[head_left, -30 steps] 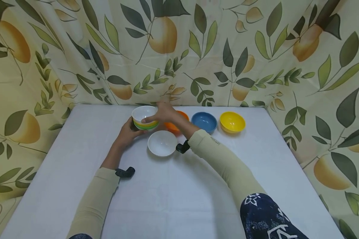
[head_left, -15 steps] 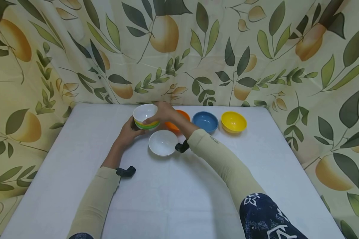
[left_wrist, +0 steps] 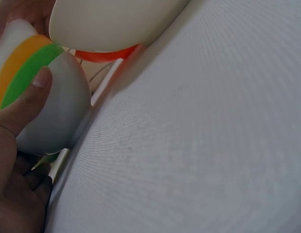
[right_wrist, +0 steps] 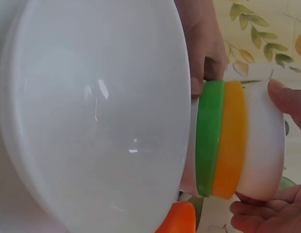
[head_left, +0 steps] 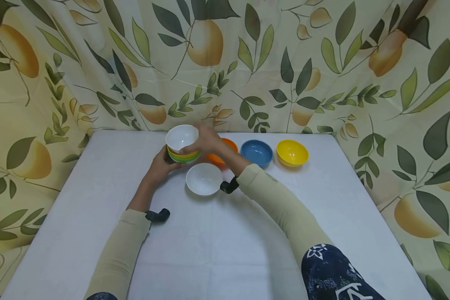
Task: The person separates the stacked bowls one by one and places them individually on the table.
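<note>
My left hand grips a nested stack of bowls from its left side. In the left wrist view its thumb presses on the white outer bowl, below the rims of a green bowl and a yellow-orange bowl. A white bowl sits uppermost, its side raised well above the yellow-orange rim. My right hand holds this upper bowl at its right side, thumb near the rim. Close in front of the stack, another white bowl rests on the table.
Right of the stack stand an orange bowl, partly hidden by my right arm, a blue bowl and a yellow bowl. They line the back of the white-covered table. A fruit-patterned cloth hangs behind.
The uppermost white bowl has risen a little out of the stack in my right hand. My left hand and the lower bowls have stayed in place.
</note>
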`<state>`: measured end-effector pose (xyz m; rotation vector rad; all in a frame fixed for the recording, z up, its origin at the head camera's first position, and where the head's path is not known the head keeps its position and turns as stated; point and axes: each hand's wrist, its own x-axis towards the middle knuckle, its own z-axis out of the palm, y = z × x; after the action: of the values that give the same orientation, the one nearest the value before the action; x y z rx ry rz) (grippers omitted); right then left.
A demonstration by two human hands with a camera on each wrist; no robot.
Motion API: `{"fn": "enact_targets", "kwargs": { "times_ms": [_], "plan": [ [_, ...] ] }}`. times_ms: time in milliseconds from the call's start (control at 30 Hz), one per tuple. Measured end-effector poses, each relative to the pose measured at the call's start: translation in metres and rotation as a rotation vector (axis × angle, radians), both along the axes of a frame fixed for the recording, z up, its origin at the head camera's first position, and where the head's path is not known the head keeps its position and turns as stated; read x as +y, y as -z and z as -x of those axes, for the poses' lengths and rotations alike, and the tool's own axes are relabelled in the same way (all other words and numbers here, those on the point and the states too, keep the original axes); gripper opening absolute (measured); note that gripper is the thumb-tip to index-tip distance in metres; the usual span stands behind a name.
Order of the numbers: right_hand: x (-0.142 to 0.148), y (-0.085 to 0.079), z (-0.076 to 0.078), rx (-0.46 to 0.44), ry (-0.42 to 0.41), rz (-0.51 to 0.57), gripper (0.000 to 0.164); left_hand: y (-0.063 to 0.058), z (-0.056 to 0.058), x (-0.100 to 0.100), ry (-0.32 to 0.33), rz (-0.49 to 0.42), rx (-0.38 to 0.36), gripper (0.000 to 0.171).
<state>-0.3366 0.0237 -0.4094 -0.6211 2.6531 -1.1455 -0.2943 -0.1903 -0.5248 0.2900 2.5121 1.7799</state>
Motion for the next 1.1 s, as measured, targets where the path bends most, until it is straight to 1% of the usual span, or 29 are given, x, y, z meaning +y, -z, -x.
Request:
{"fn": "enact_targets", "kwargs": {
  "times_ms": [100,267,333,500,633,767,900,1000,1100],
  "plan": [
    [0.004,-0.003,-0.006,-0.003,0.019,0.042,0.094,-0.001,-0.001,0.000,0.009,-0.004,0.005,0.101],
    [0.011,-0.010,-0.019,0.006,0.028,0.097,0.089,-0.001,-0.003,0.000,0.005,-0.001,-0.002,0.101],
    [0.015,-0.011,-0.024,0.001,0.035,0.109,0.094,-0.001,-0.002,0.001,-0.001,0.001,-0.007,0.100],
    [0.022,-0.019,-0.037,0.010,0.061,0.084,0.110,0.001,-0.001,0.000,-0.002,0.000,0.004,0.100],
    [0.029,-0.024,-0.046,0.046,0.047,0.106,0.101,0.000,-0.001,0.001,-0.004,-0.001,0.019,0.100],
    [0.039,-0.025,-0.057,0.054,0.051,0.131,0.098,0.000,-0.001,0.001,-0.017,0.020,0.010,0.102],
    [0.054,-0.022,-0.070,0.003,0.089,0.141,0.102,-0.002,-0.001,0.001,-0.025,0.037,-0.003,0.101],
    [0.065,-0.017,-0.080,-0.032,0.101,0.167,0.099,-0.003,-0.002,0.002,-0.026,0.037,-0.005,0.102],
    [0.077,-0.013,-0.089,-0.034,0.095,0.208,0.094,-0.001,-0.002,0.003,-0.019,0.022,-0.004,0.103]
  ]
}}
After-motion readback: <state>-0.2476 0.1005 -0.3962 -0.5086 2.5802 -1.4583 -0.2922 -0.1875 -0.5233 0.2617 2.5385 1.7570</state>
